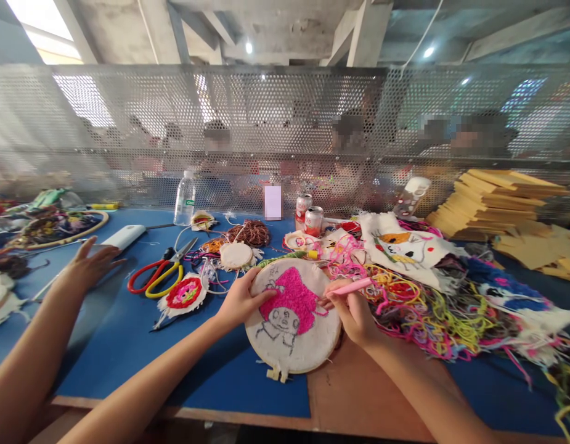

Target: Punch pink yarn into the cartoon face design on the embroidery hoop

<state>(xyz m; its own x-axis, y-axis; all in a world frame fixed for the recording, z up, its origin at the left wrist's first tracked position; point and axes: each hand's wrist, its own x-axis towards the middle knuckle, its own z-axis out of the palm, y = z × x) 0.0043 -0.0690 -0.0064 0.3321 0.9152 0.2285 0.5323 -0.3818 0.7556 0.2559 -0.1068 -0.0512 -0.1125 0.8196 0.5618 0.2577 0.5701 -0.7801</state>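
Note:
My left hand (244, 298) grips the upper left rim of a round embroidery hoop (307, 361), thumb on the cloth. The white cloth bears a drawn cartoon face under a hood filled with magenta yarn loops (294, 296). In my right hand (354, 311) is a pink punch needle (354, 287), held like a pen at the hoop's right edge. Its tip is hidden by my fingers. Magenta yarn shows beside them. The hoop's screw clamp (278, 373) points toward me. Scissors with red and yellow handles (162, 277) lie left of the hoop.
Another person's hand (88, 265) reaches in from the left, near a white device (122, 237). Tangled yarn (418, 314) and cloth pieces heap up on the right. Cans (313, 221), a bottle (185, 197) and stacked yellow sheets (492, 200) stand before a perforated metal screen (266, 111).

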